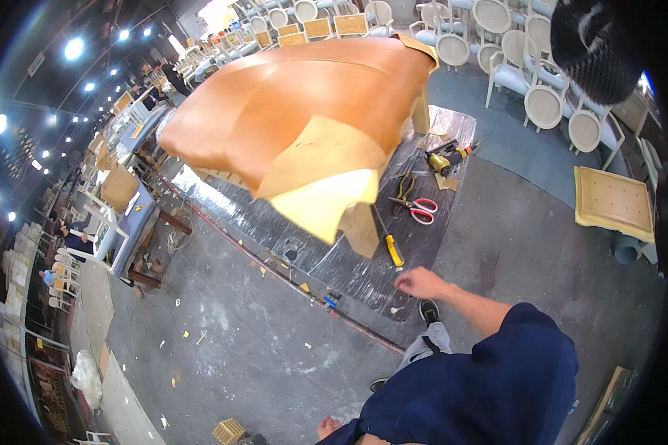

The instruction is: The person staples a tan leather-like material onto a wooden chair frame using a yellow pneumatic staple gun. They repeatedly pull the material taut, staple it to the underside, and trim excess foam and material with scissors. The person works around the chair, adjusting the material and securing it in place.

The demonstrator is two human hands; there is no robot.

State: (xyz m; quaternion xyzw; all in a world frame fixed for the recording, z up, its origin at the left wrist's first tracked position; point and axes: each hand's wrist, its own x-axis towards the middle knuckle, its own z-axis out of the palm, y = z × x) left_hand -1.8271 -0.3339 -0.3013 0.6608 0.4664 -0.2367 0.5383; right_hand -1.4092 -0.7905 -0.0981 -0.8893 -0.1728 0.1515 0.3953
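Note:
My right hand (421,283) hangs over the near edge of the work table, just short of a yellow-handled screwdriver (394,252). Its fingers are loosely bent and apart, with nothing seen in them. Low in the picture, beside my dark blue shirt, is my left hand (329,426), only partly visible and small. On the table stands a large furniture piece draped in tan leather (312,81), a corner flap folded to show its pale underside (319,159) and a wooden leg (360,231). Scissors with red-and-white handles (424,211), pliers (406,184) and a yellow-black staple gun (447,159) lie alongside.
The table top (334,263) is wrapped in shiny film. A red hose (274,279) runs past its left side. Several pale chairs (543,106) stand at the back right, near a tufted yellow panel (614,202). Scraps litter the grey floor (223,337). Other people work at far left.

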